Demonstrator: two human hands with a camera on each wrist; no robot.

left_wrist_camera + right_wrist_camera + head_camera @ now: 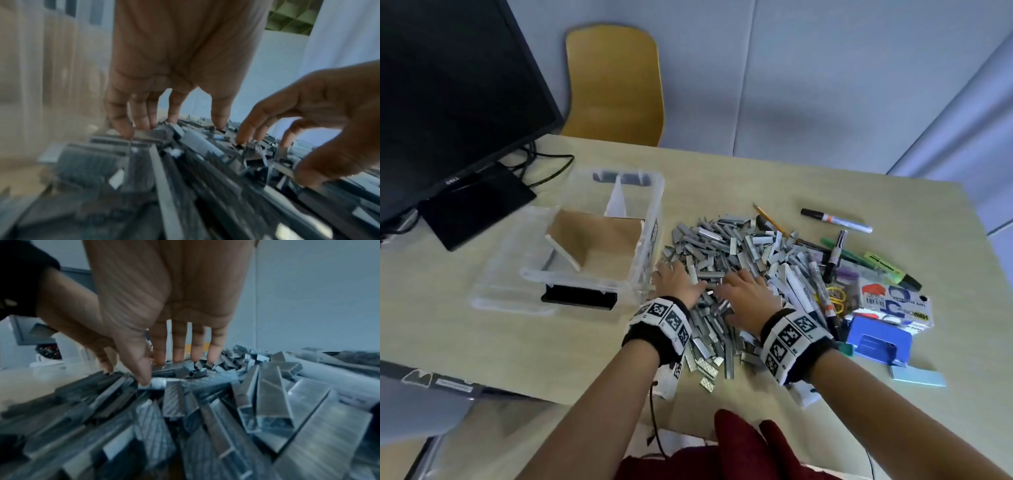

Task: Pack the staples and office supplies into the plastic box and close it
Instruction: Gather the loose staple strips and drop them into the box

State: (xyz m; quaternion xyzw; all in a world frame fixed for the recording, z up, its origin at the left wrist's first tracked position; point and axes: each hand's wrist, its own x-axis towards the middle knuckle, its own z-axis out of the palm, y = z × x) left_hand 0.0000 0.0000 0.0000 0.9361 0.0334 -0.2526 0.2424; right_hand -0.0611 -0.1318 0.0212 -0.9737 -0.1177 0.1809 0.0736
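Grey staples point(726, 246), clear box point(650, 195), blue punch point(876, 342), b/w checked wristbands point(664, 318)

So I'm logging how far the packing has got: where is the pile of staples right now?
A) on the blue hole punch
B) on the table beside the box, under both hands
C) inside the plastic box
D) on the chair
B: the pile of staples lies on the table to the right of the plastic box, with the left hand and right hand spread on it.
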